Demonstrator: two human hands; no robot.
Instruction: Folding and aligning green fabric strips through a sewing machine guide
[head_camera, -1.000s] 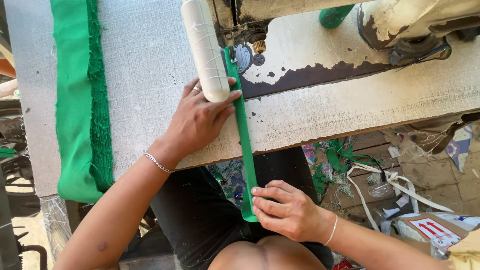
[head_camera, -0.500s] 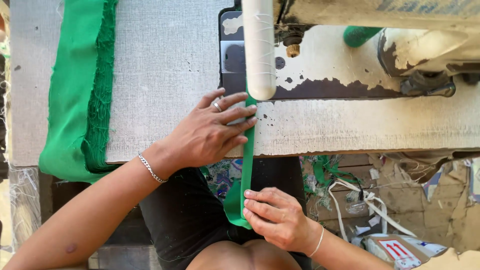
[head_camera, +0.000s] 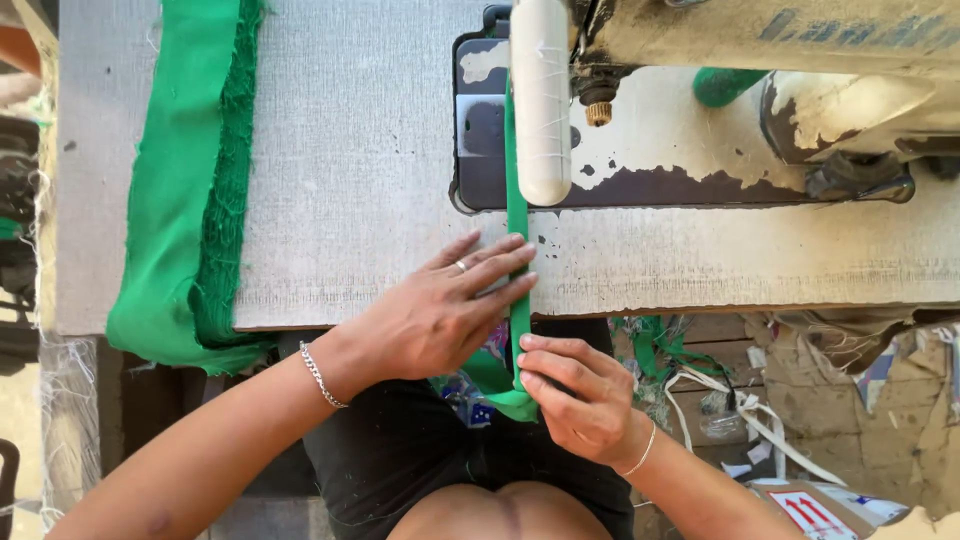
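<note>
A narrow green fabric strip (head_camera: 517, 215) runs from under the sewing machine head (head_camera: 541, 100) down over the table's front edge. My left hand (head_camera: 440, 310) lies flat at the table edge, fingers spread and pressing beside the strip. Below the edge, my right hand (head_camera: 575, 395) pinches the strip's folded lower end above my lap. The needle area is hidden behind the white cylindrical machine head.
A folded green cloth pile (head_camera: 190, 180) with frayed edges lies at the table's left side. The worn sewing machine body (head_camera: 800, 60) spans the upper right on the grey table (head_camera: 350, 150). Fabric scraps and white strips (head_camera: 740, 410) litter the floor at right.
The view has shifted, so the machine and strip now sit further right. My left hand stays flat beside the strip; my right hand still pinches the lower end, slightly closer to the table edge.
</note>
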